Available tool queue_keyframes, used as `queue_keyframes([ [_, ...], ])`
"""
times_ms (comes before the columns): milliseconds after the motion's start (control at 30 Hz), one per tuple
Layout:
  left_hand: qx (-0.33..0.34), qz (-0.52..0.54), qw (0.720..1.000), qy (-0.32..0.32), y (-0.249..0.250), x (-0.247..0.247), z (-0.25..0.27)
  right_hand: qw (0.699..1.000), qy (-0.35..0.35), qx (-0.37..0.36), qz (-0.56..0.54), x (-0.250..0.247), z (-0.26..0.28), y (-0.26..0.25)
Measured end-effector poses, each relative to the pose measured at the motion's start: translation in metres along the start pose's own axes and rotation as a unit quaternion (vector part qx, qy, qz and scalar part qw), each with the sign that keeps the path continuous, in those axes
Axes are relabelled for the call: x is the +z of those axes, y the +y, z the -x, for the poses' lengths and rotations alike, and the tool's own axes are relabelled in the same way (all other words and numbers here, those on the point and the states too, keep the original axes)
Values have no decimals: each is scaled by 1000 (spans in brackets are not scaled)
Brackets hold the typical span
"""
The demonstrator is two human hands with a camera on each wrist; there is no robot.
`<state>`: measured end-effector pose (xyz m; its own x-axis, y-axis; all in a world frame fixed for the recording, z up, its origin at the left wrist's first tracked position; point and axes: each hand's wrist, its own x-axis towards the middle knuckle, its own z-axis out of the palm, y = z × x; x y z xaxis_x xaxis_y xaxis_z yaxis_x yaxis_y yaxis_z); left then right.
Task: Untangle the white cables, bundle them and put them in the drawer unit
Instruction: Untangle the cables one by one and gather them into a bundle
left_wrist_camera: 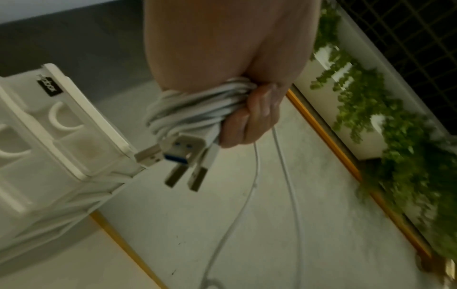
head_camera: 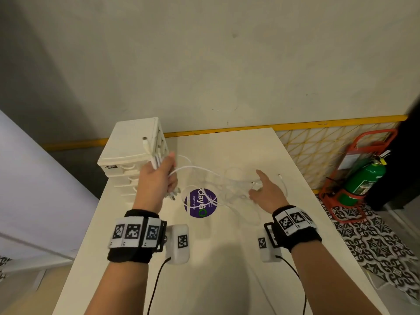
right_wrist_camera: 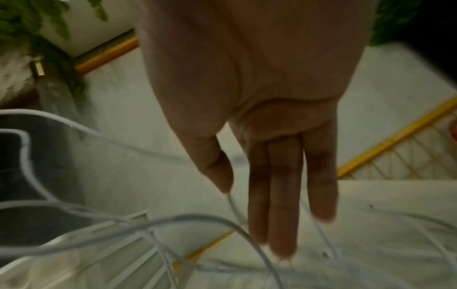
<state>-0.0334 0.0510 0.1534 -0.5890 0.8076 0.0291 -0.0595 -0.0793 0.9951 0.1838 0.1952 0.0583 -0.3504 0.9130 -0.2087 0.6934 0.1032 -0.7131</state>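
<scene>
A gathered bundle of white cables (left_wrist_camera: 188,109) is gripped by the left hand (head_camera: 156,178); loose cables (head_camera: 229,189) lie untangled beneath the right hand's (head_camera: 266,192) straight, empty fingers (right_wrist_camera: 281,195). The drawer unit (head_camera: 127,151) is not yet loaded.

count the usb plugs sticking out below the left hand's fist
4, clustered under the left hand: one blue-tongued plug in the middle, one pointing toward the drawer unit, two hanging lower. More may be hidden.
</scene>
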Motion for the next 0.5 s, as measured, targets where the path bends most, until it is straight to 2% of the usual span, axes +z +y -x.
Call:
queue_keyframes([
  [100,-19,-50,998,-19,-10,13,2,998,-61,14,14,0,6,-15],
  [200,-34,-41,998,-34,-14,25,4,991,-33,-127,-7,0,19,-41],
  [267,-37,-38,998,-45,-13,30,5,972,-87,-202,-85,4,28,-56],
  [333,-34,-43,996,-66,-11,33,6,955,-161,-200,-147,16,34,-63],
  [367,-33,-46,995,-79,-9,35,6,953,-177,-196,-147,26,35,-62],
  [433,-30,-40,993,-102,-6,35,8,962,-168,-190,-100,44,31,-55],
  [500,-28,-21,995,-98,-1,27,7,974,-154,-168,-16,54,22,-35],
])
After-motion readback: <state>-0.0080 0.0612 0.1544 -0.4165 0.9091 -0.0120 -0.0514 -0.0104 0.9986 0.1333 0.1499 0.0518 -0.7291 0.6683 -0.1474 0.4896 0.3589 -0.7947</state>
